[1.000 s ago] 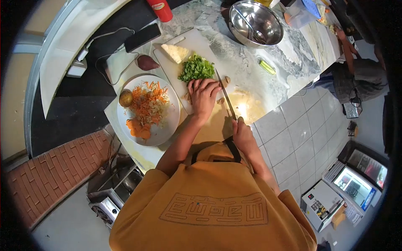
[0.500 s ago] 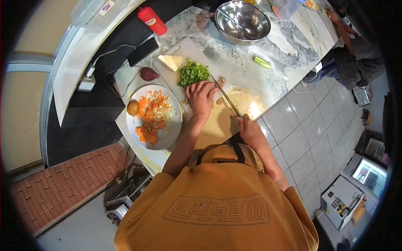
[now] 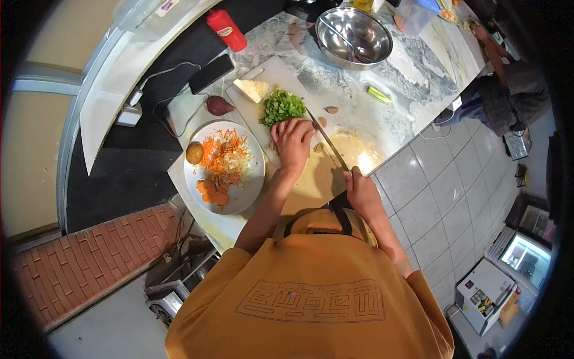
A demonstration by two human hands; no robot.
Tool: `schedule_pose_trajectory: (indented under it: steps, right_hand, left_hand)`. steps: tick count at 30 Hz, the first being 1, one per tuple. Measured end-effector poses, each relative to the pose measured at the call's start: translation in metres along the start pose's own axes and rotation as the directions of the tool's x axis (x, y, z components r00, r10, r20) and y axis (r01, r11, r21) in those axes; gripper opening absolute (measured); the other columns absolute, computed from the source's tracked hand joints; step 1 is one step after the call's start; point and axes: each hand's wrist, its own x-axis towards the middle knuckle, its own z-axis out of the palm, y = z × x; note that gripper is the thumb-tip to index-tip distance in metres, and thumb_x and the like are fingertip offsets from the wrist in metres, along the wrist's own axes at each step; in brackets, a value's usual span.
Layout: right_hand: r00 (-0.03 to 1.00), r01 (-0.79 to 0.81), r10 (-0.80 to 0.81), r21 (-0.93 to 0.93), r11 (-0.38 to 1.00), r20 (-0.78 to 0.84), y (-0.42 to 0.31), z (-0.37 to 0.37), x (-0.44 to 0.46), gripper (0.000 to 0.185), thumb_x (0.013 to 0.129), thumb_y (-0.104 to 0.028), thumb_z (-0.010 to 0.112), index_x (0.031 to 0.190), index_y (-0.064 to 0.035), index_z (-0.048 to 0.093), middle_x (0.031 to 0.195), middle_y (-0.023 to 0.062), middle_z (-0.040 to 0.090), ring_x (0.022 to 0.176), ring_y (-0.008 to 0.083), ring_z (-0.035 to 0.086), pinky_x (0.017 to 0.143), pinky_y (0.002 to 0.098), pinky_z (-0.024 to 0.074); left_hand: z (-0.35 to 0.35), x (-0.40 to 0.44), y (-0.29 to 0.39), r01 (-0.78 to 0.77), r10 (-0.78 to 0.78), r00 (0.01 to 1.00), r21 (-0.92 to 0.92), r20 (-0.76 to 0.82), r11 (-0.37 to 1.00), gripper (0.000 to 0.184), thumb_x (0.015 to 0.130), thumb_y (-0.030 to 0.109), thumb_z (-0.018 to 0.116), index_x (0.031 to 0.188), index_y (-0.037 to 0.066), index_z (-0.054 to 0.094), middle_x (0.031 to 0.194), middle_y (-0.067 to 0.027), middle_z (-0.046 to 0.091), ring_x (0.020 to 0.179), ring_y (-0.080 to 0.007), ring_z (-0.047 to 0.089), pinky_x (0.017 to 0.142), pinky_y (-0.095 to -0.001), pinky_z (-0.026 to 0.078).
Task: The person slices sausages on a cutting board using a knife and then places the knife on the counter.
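Note:
My right hand (image 3: 362, 192) is wrapped round the handle of a long knife (image 3: 327, 141), whose blade slants up and left beside my other hand. My left hand (image 3: 292, 143) presses down at the near side of the cutting board (image 3: 243, 110), fingers bent; whatever lies under them is hidden. Chopped greens (image 3: 283, 107) sit just beyond its fingertips, with a pale cabbage wedge (image 3: 252, 90) farther left on the board. Small brown slices (image 3: 331, 110) lie right of the knife. Left of the board, a white plate (image 3: 244, 202) holds shredded carrot (image 3: 222, 148), orange slices and a brown potato (image 3: 194, 152).
A purple onion (image 3: 219, 105), a phone (image 3: 211, 73) and a red bottle (image 3: 227, 30) are at the upper left. A steel bowl (image 3: 354, 39) with spoons stands at the back, near green pieces (image 3: 379, 94). Another person's arm (image 3: 491, 48) shows at the upper right.
The camera view has shifted, moving the whole scene in the frame. Another brown slice now lies apart on the counter, right of the knife tip. Both hands keep nearly the same pose.

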Motion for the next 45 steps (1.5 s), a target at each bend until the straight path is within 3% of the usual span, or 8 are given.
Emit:
schedule_pose_trajectory:
  steps: [5,24,32,45]
  right_hand:
    - [1.0,-0.001,0.0,-0.085,0.996,-0.004,0.009,0.007,0.004,0.035,0.103,-0.033,0.047,0.098,0.0021,0.052,0.07,0.0323,0.062,0.072,0.0527,0.062,0.063,0.0583,0.0511]
    - [0.999,-0.004,0.005,-0.042,0.999,0.04,0.009,0.001,0.007,0.036,0.103,-0.032,0.046,0.098,0.0025,0.054,0.073,0.0339,0.062,0.075,0.0535,0.062,0.066,0.0586,0.0508]
    - [0.999,0.019,-0.021,-0.088,0.996,-0.031,0.006,0.003,0.008,0.034,0.103,-0.031,0.047,0.096,0.0017,0.051,0.068,0.0331,0.06,0.068,0.0527,0.061,0.058,0.0582,0.0494]
    - [0.999,0.038,-0.038,-0.101,0.994,0.0,0.011,0.012,0.009,0.034,0.103,-0.031,0.046,0.096,0.0018,0.05,0.069,0.0318,0.061,0.069,0.0516,0.062,0.06,0.0583,0.0504]
  left_hand:
    - [0.0,0.0,0.001,0.003,-0.003,1.0,0.0,-0.009,1.0,0.015,0.08,0.023,0.074,0.093,0.016,0.072,0.099,0.0038,0.066,0.099,-0.0206,0.056,0.1,-0.0409,0.032]
    - [-0.002,0.002,0.0,0.032,-0.032,0.999,-0.014,0.031,0.999,0.014,0.082,0.025,0.073,0.092,0.016,0.074,0.101,0.0034,0.067,0.101,-0.0208,0.056,0.1,-0.0403,0.031]
    - [-0.003,0.002,0.001,0.048,-0.047,0.997,-0.021,0.055,0.999,0.014,0.082,0.026,0.073,0.092,0.016,0.074,0.102,0.0035,0.067,0.102,-0.0207,0.056,0.101,-0.0408,0.03]
    - [-0.002,0.002,-0.002,0.034,-0.034,0.998,-0.01,0.051,0.999,0.016,0.08,0.024,0.075,0.093,0.016,0.072,0.102,0.0021,0.065,0.101,-0.0219,0.056,0.099,-0.0409,0.033]
